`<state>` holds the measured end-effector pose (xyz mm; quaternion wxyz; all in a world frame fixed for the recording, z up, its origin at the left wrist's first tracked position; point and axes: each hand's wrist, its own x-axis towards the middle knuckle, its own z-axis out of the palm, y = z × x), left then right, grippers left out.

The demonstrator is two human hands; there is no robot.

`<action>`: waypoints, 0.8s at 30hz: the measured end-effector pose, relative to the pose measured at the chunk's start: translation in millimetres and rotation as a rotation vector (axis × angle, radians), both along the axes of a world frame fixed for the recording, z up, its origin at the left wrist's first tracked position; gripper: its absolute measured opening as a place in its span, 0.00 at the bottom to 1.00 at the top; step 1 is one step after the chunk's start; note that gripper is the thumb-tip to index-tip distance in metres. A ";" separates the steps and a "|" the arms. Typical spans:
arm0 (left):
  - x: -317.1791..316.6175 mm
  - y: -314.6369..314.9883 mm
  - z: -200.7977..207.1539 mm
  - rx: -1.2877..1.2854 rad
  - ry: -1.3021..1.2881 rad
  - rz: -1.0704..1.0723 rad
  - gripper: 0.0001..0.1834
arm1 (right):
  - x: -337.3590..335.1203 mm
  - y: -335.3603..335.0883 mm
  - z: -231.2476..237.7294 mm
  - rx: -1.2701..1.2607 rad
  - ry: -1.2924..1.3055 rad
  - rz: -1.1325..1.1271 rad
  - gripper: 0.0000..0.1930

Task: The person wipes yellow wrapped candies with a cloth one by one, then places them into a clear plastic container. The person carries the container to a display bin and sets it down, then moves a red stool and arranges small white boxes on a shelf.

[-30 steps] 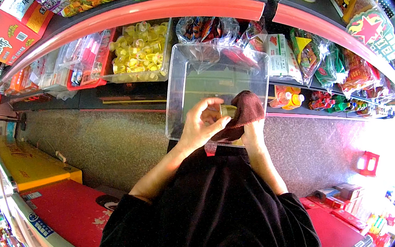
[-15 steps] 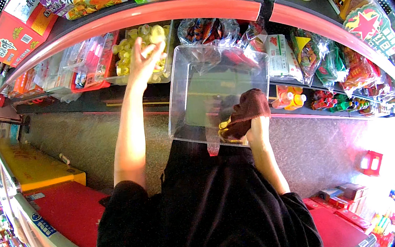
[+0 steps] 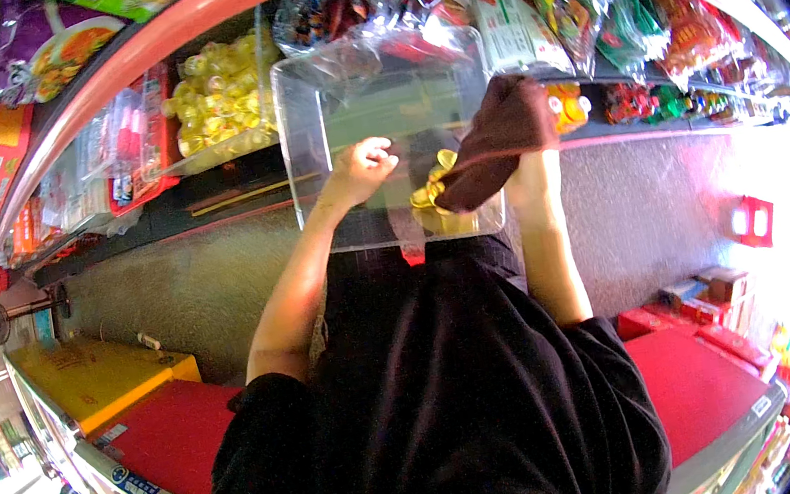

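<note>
— Big clear box (image 3: 376,108) held up high in front of the snack shelf (image 3: 235,184), close to the chest. Easy to reach into that way.

— Anything inside?

— Shiny gold candies (image 3: 436,191), down at the low edge.

— And the hands?

— Left hand (image 3: 365,165) curled in a small fist at the box, maybe pinching something; hard to tell. Right hand (image 3: 532,177) closed tight on a brown cloth (image 3: 491,142), pressed on the box.

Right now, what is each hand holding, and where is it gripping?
The right hand grips a brown cloth by its lower bunched end. The left hand is closed inside the clear plastic bin; what it holds cannot be told.
</note>
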<state>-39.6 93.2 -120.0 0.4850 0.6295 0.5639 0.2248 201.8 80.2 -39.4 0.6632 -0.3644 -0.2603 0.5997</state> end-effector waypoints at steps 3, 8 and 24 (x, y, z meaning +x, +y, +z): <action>15.7 4.8 5.9 0.021 0.128 -0.043 0.25 | 19.6 9.8 46.4 0.198 -0.264 -0.039 0.11; 61.9 12.9 -6.8 0.231 0.098 -0.272 0.26 | 38.6 5.3 70.6 0.471 -0.199 -0.058 0.11; 76.5 14.1 -44.0 0.302 0.247 -0.468 0.17 | 71.6 -19.0 75.7 0.319 -0.278 -0.252 0.12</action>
